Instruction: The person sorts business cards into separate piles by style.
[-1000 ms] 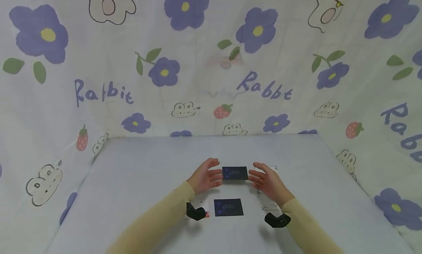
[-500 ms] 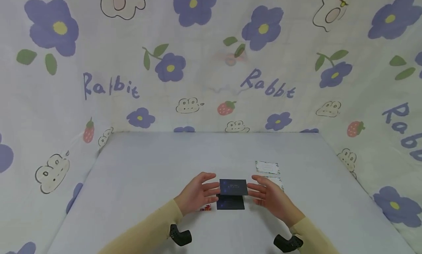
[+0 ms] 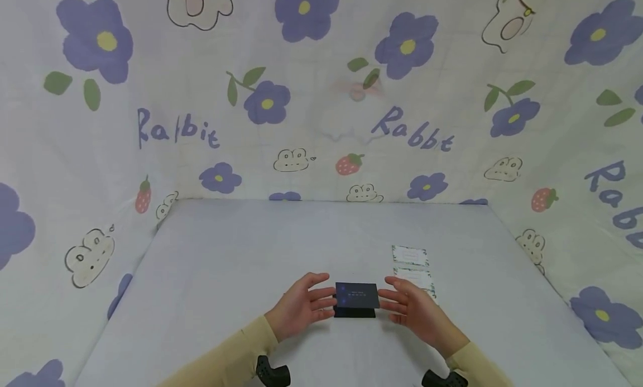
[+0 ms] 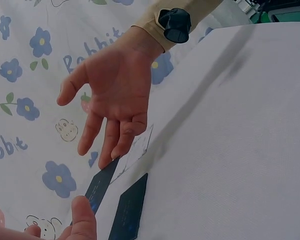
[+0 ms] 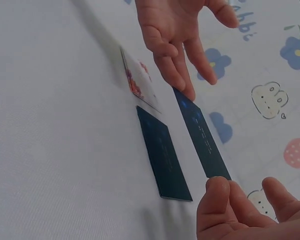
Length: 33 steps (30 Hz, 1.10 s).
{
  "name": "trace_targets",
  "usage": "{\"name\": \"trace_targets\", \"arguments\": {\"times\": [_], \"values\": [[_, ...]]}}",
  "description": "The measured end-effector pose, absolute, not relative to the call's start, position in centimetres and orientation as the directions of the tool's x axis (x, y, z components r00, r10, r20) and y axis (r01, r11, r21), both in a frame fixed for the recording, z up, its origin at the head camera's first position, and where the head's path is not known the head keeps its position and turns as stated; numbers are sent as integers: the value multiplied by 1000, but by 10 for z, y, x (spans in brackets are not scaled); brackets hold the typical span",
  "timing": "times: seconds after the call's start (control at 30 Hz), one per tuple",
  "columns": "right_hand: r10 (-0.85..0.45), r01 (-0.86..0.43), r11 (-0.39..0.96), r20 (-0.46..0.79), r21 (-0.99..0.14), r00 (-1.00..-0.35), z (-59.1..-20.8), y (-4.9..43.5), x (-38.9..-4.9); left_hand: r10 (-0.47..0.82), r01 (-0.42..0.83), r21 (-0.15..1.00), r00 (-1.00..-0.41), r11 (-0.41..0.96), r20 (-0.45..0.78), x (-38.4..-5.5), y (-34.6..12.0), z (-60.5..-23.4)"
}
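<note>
A dark blue card [image 3: 356, 295] is held up off the table between the fingertips of both hands, at its two short ends. My left hand [image 3: 297, 309] touches its left end with fairly straight fingers. At the right end, the fingertips of my right hand [image 3: 422, 314] touch it in the same way. Below lies a second dark card [image 3: 354, 313], partly covered by the held one in the head view. The right wrist view shows a gap between the held card [image 5: 202, 137] and the lying card [image 5: 164, 155].
Two white cards with green leafy borders, a far one [image 3: 410, 256] and a nearer one [image 3: 413, 276], lie beyond my right hand. A white card with red flowers [image 5: 140, 82] lies near my left hand. Patterned cloth [image 3: 311, 108] walls the white table [image 3: 251, 236].
Both hands have brought the held card nearer to me, so it now overlaps the lying dark card in the head view. The leafy cards have come into fuller sight.
</note>
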State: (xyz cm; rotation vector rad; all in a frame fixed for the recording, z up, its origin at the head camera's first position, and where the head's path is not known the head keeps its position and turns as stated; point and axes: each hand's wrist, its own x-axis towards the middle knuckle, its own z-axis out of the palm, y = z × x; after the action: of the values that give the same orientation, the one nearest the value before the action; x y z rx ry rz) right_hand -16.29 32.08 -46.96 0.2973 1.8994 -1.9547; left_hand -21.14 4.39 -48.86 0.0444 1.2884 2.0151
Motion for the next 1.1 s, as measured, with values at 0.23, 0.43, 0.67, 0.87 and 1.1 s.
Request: {"name": "trace_targets", "arguments": {"times": [0.23, 0.43, 0.67, 0.87, 1.1], "values": [[-134, 413, 7, -410, -911, -902, -472, 320, -164, 600, -540, 807, -736, -241, -313, -210, 43, -486], [-144, 412, 4, -408, -911, -901, -474, 322, -164, 595, -549, 798, -737, -248, -321, -209, 44, -487], [-145, 415, 14, -413, -910, -899, -476, 321, -164, 584, -562, 787, -738, -254, -338, -208, 45, -490], [-140, 429, 22, -428, -903, -893, -478, 321, -164, 585, -577, 775, -732, -259, -349, -207, 46, -492], [-143, 436, 32, -436, -899, -889, -485, 319, -162, 583, -605, 761, -714, -233, -389, -207, 46, -497]]}}
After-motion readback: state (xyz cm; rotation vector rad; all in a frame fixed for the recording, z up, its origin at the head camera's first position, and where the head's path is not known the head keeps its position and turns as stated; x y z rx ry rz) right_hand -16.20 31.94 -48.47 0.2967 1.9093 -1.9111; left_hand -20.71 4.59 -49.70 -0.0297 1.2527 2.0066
